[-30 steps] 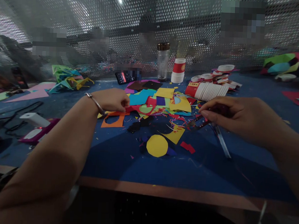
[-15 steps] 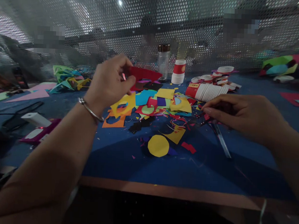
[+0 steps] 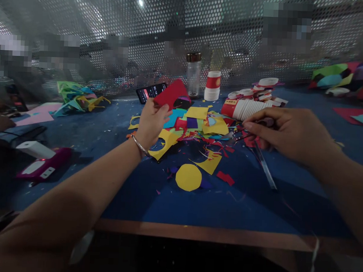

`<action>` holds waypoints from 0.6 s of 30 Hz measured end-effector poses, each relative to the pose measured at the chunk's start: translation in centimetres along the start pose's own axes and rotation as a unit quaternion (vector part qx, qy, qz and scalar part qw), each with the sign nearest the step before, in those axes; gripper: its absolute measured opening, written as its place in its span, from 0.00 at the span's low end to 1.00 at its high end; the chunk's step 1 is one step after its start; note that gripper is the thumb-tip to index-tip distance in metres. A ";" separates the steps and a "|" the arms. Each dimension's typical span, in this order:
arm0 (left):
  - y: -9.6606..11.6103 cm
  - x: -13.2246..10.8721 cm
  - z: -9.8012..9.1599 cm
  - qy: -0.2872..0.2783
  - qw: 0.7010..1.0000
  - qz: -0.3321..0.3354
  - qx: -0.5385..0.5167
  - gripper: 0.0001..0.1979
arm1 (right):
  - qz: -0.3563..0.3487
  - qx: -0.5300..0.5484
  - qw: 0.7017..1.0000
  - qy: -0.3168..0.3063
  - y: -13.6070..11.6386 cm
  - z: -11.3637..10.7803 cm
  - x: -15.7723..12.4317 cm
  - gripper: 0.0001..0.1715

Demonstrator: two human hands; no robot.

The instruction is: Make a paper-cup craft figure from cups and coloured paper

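Observation:
My left hand (image 3: 153, 120) reaches over the pile of paper scraps, its fingers closed on a piece of red paper (image 3: 172, 94) that tilts upward. Below that hand lies a yellow sheet with a round hole (image 3: 168, 142). My right hand (image 3: 290, 130) holds scissors (image 3: 240, 137), blades pointing left toward the scraps; the fingers partly hide the handles. Beneath the right hand a clear ruler-like strip (image 3: 266, 169) lies on the table. Nearer the front, a yellow paper disc (image 3: 188, 177) rests on the blue surface, beside a small red scrap (image 3: 225, 178).
At the back stand a phone (image 3: 147, 93), a lidded clear bottle (image 3: 193, 76) and stacked paper cups (image 3: 213, 85). A second cup stack (image 3: 251, 110) lies sideways behind my right hand. A purple power strip (image 3: 60, 160) with a white plug sits left. Perforated metal (image 3: 228, 33) closes off the back.
My left hand has moved right and lower, and the red paper has turned more upright. The phone behind it has come into view. My right hand keeps the scissors in nearly the same place.

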State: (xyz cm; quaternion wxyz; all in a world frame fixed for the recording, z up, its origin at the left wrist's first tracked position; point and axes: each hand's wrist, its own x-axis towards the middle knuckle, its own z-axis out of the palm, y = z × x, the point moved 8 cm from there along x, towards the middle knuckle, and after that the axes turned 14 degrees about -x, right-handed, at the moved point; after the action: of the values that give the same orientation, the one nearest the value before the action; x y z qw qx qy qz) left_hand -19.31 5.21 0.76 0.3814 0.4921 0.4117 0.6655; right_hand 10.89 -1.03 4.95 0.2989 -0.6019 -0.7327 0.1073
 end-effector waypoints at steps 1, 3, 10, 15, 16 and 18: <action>0.1 -0.3 0.1 -0.002 1.000 -0.006 -0.009 0.13 | 0.002 0.009 1.000 -0.015 0.0 0.3 0.0 0.09; 0.9 -1.2 0.8 -0.039 0.999 0.018 0.007 0.14 | -0.001 0.025 0.999 -0.048 0.2 1.1 -0.1 0.10; 6.2 -6.9 5.0 -0.209 0.914 0.314 0.151 0.09 | -0.031 -0.039 0.992 -0.114 1.5 2.9 0.5 0.15; 7.4 -8.7 5.5 -0.236 0.878 0.386 0.154 0.13 | -0.080 -0.129 0.981 -0.118 1.6 3.3 0.4 0.17; 7.4 -8.7 5.5 -0.240 0.877 0.388 0.151 0.13 | -0.097 -0.142 0.979 -0.111 1.5 3.4 0.3 0.18; 7.3 -8.9 5.7 -0.252 0.875 0.387 0.146 0.13 | -0.121 -0.174 0.973 -0.096 1.3 3.5 0.1 0.17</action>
State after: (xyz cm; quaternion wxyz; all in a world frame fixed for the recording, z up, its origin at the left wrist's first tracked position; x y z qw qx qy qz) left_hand -12.56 -4.61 5.46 0.1079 0.8129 0.1709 0.5462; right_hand 9.97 0.15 1.49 0.1288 -0.5384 -0.8328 -0.0013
